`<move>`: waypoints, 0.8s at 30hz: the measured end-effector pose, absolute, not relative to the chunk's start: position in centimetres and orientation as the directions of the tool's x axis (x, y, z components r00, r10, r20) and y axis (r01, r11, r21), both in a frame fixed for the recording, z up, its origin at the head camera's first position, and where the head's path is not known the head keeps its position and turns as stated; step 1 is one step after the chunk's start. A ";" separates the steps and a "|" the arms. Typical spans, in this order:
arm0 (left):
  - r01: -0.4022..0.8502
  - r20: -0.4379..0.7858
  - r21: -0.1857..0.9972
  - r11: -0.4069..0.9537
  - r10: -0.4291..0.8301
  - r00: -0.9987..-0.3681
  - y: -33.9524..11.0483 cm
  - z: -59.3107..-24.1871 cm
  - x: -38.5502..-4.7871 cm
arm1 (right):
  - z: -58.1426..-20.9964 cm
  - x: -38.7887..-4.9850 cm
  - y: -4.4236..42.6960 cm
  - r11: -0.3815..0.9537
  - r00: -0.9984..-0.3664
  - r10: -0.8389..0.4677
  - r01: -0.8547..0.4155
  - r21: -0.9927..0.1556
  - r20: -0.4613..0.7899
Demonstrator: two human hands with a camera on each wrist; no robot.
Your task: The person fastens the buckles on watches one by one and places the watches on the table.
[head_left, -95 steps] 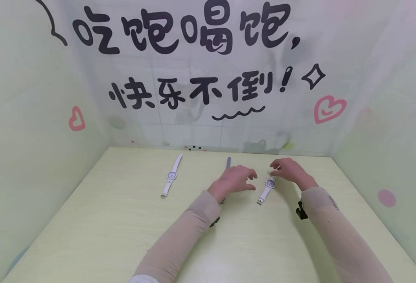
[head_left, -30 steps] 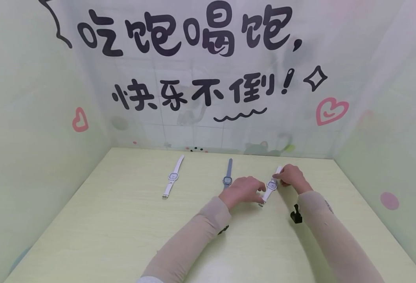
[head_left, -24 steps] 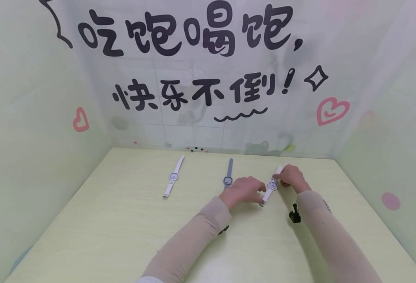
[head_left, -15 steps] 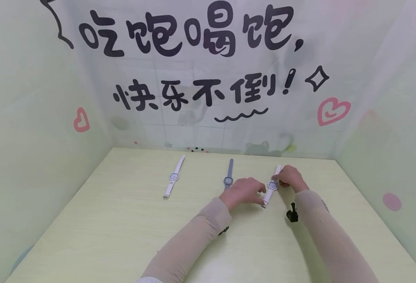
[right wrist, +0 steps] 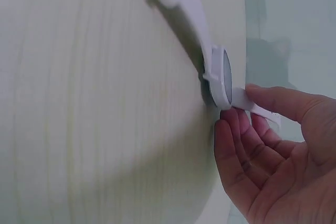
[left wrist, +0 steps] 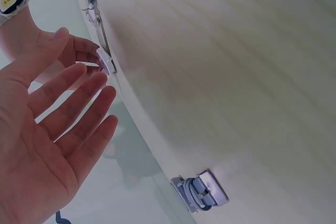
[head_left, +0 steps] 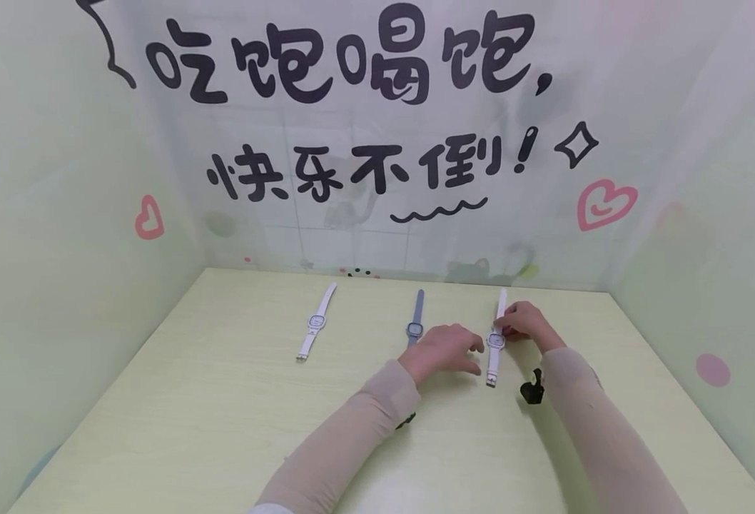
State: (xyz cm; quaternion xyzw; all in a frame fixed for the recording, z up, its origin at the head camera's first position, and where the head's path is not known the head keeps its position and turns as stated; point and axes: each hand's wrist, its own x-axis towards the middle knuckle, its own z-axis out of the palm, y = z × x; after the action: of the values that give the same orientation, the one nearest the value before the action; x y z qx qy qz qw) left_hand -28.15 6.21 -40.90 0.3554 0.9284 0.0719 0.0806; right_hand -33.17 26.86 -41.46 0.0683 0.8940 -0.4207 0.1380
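Note:
My right hand (head_left: 527, 321) pinches the upper strap of a white wristwatch (head_left: 496, 341) on the right side of the table. In the right wrist view, thumb and fingers meet on that strap just beyond the watch case (right wrist: 223, 77). My left hand (head_left: 447, 351) hovers left of the same watch, apart from it, holding nothing. Its fingers (left wrist: 86, 124) are spread and relaxed in the left wrist view. Behind the left hand lies a blue-grey wristwatch (head_left: 414, 330), its lower strap hidden in the head view. Its buckle end (left wrist: 197, 192) shows in the left wrist view.
Another white wristwatch (head_left: 316, 321) lies slightly slanted on the left of the pale wooden table (head_left: 210, 400). A printed curtain (head_left: 352, 243) stands along the table's back edge, with similar panels at both sides.
The right-hand white watch has turned from slanted to nearly upright in the head view, its buckle end swinging right, away from my left thumb. Earlier, my right hand came down onto its strap.

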 end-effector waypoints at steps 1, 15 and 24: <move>0.647 -0.097 0.191 0.738 0.670 -0.736 6.2 -40.9 -28.2 | -41.4 -33.2 26.9 0.625 -0.951 -0.006 0.238 -0.743 -0.309; 0.573 -0.123 0.184 0.799 0.597 -0.793 6.7 -40.9 -27.9 | -41.3 -33.2 27.7 0.513 -0.919 -0.123 0.263 -0.817 -0.374; 0.543 -0.120 0.221 0.810 0.575 -0.809 6.5 -40.8 -27.7 | -40.1 -32.5 27.0 0.396 -0.892 -0.235 0.276 -0.876 -0.387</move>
State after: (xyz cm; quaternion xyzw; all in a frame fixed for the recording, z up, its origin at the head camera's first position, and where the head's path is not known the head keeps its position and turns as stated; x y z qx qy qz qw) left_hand -27.68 6.49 -40.85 0.2953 0.9469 0.0884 0.0912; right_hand -32.47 26.96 -40.12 0.0126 0.8024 -0.5494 0.2325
